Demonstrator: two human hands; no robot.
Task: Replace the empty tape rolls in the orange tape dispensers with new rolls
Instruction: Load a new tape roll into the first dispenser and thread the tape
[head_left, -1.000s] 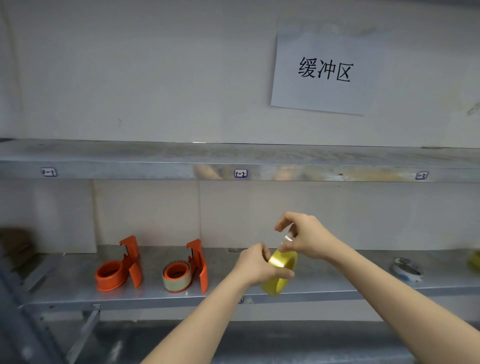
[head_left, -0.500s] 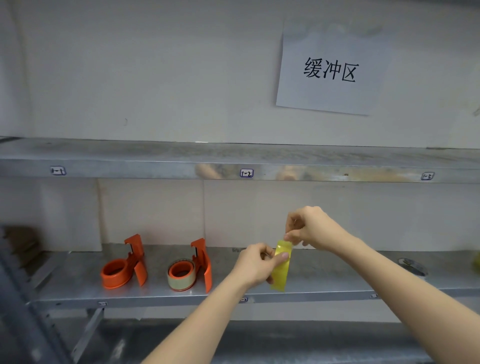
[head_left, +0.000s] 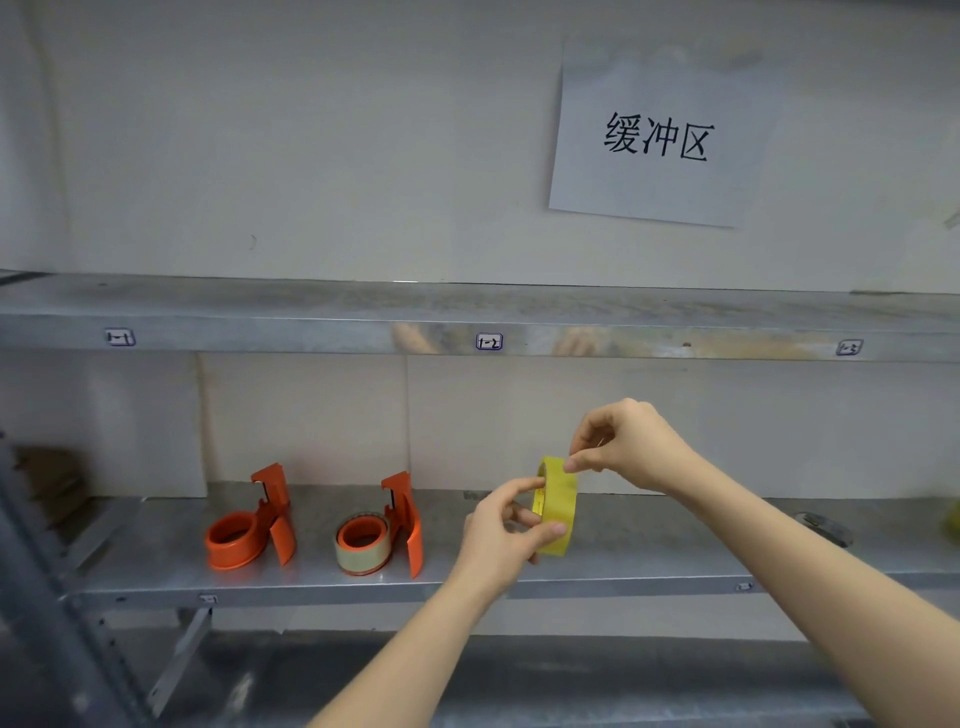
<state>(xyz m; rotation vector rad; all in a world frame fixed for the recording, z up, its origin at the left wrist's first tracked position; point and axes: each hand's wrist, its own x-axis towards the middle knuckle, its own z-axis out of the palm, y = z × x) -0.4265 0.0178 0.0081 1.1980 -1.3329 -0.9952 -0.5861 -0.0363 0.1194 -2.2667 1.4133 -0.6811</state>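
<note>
My left hand (head_left: 501, 540) holds a yellow tape roll (head_left: 557, 506) on edge in front of the lower shelf (head_left: 467, 577). My right hand (head_left: 626, 444) pinches the roll's top edge between thumb and forefinger. Two orange tape dispensers lie on the shelf to the left. The left dispenser (head_left: 249, 525) has a bare orange hub. The right dispenser (head_left: 382, 527) carries a pale tape roll around its hub.
An upper metal shelf (head_left: 467, 325) runs across above my hands. A paper sign (head_left: 660, 140) hangs on the wall. A flat grey roll (head_left: 821, 526) lies on the lower shelf at right, and a blurred yellow thing (head_left: 951, 522) sits at the far right edge.
The yellow roll has turned from face-on to edge-on in my left hand and risen slightly. My right hand's pinch has moved down onto the roll's top edge.
</note>
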